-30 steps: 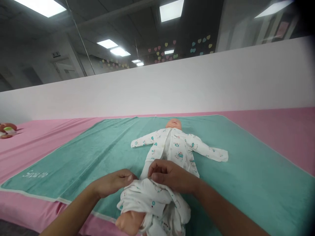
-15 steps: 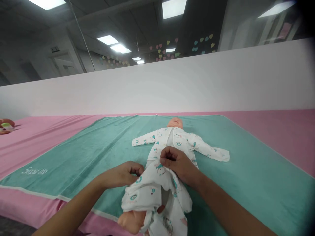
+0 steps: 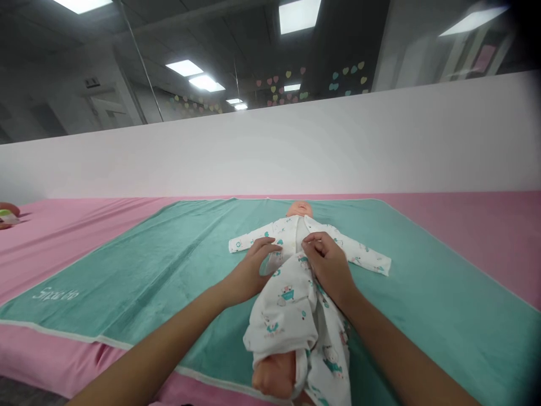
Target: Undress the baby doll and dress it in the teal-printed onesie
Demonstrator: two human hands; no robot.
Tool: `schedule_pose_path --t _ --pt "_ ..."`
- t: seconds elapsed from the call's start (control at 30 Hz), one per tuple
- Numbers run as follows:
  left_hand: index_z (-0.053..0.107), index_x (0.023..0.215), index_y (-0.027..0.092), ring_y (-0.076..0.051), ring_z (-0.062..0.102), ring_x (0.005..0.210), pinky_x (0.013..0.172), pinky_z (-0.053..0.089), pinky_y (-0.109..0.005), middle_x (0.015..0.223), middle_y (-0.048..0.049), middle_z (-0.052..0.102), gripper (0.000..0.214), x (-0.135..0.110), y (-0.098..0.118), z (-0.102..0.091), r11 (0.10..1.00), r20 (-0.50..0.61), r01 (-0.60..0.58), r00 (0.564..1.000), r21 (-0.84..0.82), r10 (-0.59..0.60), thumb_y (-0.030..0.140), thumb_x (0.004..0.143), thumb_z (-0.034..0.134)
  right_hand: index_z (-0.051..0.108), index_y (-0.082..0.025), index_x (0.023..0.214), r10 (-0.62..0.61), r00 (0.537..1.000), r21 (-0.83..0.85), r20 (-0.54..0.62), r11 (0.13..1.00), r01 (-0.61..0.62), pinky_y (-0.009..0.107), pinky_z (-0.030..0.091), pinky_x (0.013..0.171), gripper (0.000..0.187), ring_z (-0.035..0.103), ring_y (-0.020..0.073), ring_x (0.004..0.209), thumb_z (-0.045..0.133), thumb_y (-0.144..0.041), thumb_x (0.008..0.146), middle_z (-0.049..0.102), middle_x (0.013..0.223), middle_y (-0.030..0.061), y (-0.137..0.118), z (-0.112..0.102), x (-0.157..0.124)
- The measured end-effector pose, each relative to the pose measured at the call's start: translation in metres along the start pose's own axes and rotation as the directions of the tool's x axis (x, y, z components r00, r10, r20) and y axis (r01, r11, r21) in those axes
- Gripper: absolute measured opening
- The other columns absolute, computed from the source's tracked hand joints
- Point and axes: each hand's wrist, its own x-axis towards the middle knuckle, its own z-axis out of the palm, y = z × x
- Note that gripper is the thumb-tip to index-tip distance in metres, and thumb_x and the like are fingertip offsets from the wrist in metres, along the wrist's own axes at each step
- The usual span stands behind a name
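A baby doll (image 3: pixel 300 209) lies on its back, its head at the far end, dressed in a white printed romper (image 3: pixel 281 299). The front of the romper is loose around the legs, and a bare foot (image 3: pixel 274 375) sticks out of the near leg end. My right hand (image 3: pixel 329 262) is closed in a pinch on the romper's cloth at the doll's belly. At the other side of the waist, my left hand (image 3: pixel 251 270) is open, fingers curved and apart, close to the cloth. Both sleeves lie spread out to the sides, with no doll hands showing.
Beneath the doll is a green blanket (image 3: pixel 169 282) with white edging, over a pink padded surface (image 3: pixel 63 225). A white low wall (image 3: pixel 270 152) runs behind. At the far left edge lies part of an orange-brown object (image 3: pixel 9 210).
My left hand has come up and inward from beside the leg, and its fingers have opened. My right hand has moved slightly up the belly. The clothed legs have shifted right.
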Motion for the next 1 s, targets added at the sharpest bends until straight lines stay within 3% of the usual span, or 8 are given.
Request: schedule_pose_path --t 0.17,0.3,0.37,0.53,0.73,0.87,0.93,1.0 --pt "0.055 0.096 0.02 -0.02 0.051 0.106 0.09 0.044 -0.036 0.11 -0.0073 0.055 0.018 0.027 -0.025 0.026 0.98 -0.108 -0.039 0.992 0.193 0.061 0.028 0.08 0.058 0.057 -0.022 0.082 -0.234 0.951 -0.325 0.204 0.9 0.291 0.028 0.037 0.062 0.011 0.05 0.0152 0.066 0.047 -0.025 0.083 0.058 0.068 -0.0009 0.007 0.005 -0.002" --pt "0.054 0.084 0.019 -0.019 0.052 0.099 0.087 0.042 -0.033 0.1 -0.0054 0.06 0.011 0.031 -0.032 0.036 0.953 -0.174 -0.082 0.975 0.292 0.138 0.025 0.086 0.045 0.057 -0.02 0.078 -0.356 0.9 -0.338 0.252 0.839 0.427 0.033 0.04 0.078 0.01 0.054 0.0178 0.083 0.049 -0.015 0.079 0.062 0.082 0.0026 0.01 0.007 0.002" --pt "0.053 0.087 0.019 -0.018 0.054 0.091 0.081 0.043 -0.031 0.093 -0.0045 0.06 0.016 0.028 -0.035 0.034 0.961 -0.222 0.003 0.973 0.275 0.06 0.028 0.089 0.04 0.059 -0.02 0.082 -0.38 0.896 -0.332 0.23 0.835 0.439 0.036 0.037 0.089 0.012 0.053 0.0187 0.096 0.049 -0.013 0.078 0.064 0.095 0.0038 0.013 0.007 0.005" --pt "0.053 0.08 0.019 -0.019 0.055 0.08 0.072 0.043 -0.031 0.083 -0.0028 0.058 0.018 0.022 -0.07 0.001 0.902 -0.314 0.394 0.891 0.175 -0.328 0.033 0.084 0.043 0.06 -0.022 0.105 -0.26 0.96 -0.421 0.107 0.862 0.281 0.039 0.03 0.102 0.026 0.042 0.0208 0.122 0.047 -0.023 0.082 0.053 0.128 0.005 0.031 -0.002 0.017" --pt "0.053 0.098 0.019 -0.021 0.056 0.092 0.076 0.046 -0.032 0.11 -0.007 0.055 0.023 0.02 -0.087 -0.024 0.876 -0.484 0.475 0.788 0.082 -0.381 0.026 0.076 0.049 0.062 -0.021 0.098 -0.094 0.991 -0.674 -0.093 0.738 0.007 0.039 0.036 0.089 0.026 0.056 0.0222 0.095 0.041 -0.033 0.087 0.065 0.102 0.0049 0.042 -0.031 0.035" --pt "0.056 0.091 0.021 -0.016 0.056 0.071 0.066 0.047 -0.029 0.084 -0.0015 0.06 0.016 0.017 -0.051 -0.01 0.933 -0.248 0.351 0.9 -0.077 -0.359 0.029 0.081 0.047 0.058 -0.023 0.081 -0.12 0.993 -0.631 -0.012 0.771 0.086 0.031 0.041 0.073 0.023 0.055 0.0174 0.08 0.042 -0.036 0.088 0.063 0.086 0.0017 0.034 -0.038 0.033" --pt "0.059 0.085 0.021 -0.015 0.055 0.072 0.067 0.047 -0.029 0.08 -0.0009 0.06 0.014 0.014 -0.032 -0.003 0.97 -0.044 0.204 0.976 -0.134 -0.211 0.031 0.081 0.05 0.055 -0.022 0.074 -0.172 0.982 -0.586 0.08 0.789 0.185 0.03 0.041 0.069 0.022 0.053 0.0161 0.076 0.045 -0.037 0.087 0.06 0.082 0.0009 0.027 -0.034 0.03" --pt "0.063 0.083 0.021 -0.016 0.054 0.083 0.076 0.046 -0.03 0.088 -0.0023 0.058 0.013 0.01 -0.02 0.002 0.987 0.108 0.011 0.994 -0.16 0.007 0.031 0.08 0.056 0.055 -0.022 0.074 -0.242 0.952 -0.553 0.188 0.775 0.306 0.031 0.041 0.074 0.018 0.052 0.017 0.081 0.053 -0.037 0.084 0.059 0.083 0.0011 0.021 -0.028 0.026"
